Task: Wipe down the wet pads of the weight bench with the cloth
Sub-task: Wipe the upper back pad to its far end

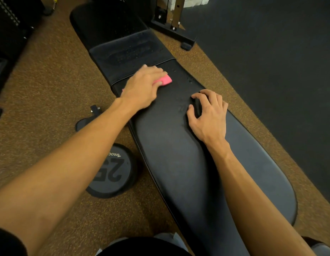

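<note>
- the left hand point(142, 85) lies palm-down on the pink cloth point(165, 80), its fingers laid fairly flat over the cloth and pressing it onto the pad; the hand is blurred, so i cannot tell whether the thumb tucks under the cloth.
- only the far end of the cloth shows, poking out just past the fingertips, with a thin sliver of pink at the wrist side.
- the cloth sits on the far end of the long back pad point(179, 159), close to the seam where the seat pad point(131, 52) begins, just beyond the hand.
- small water drops point(190, 80) sit on the back pad just right of the cloth, and more speckle the seat pad beyond it.
- the right hand point(208, 115) holds nothing: its fingers are spread and bent, the tips resting on the back pad, nearer the person than the cloth and to its right, apart from the left hand.
- under the left forearm, on the speckled brown floor point(49, 93), lies a weight plate point(110, 172) marked 25.
- beyond both hands, past the seat pad's right corner, stands a rack foot point(171, 30).
- to the right of the right hand a dark mat point(271, 71) covers the floor.
</note>
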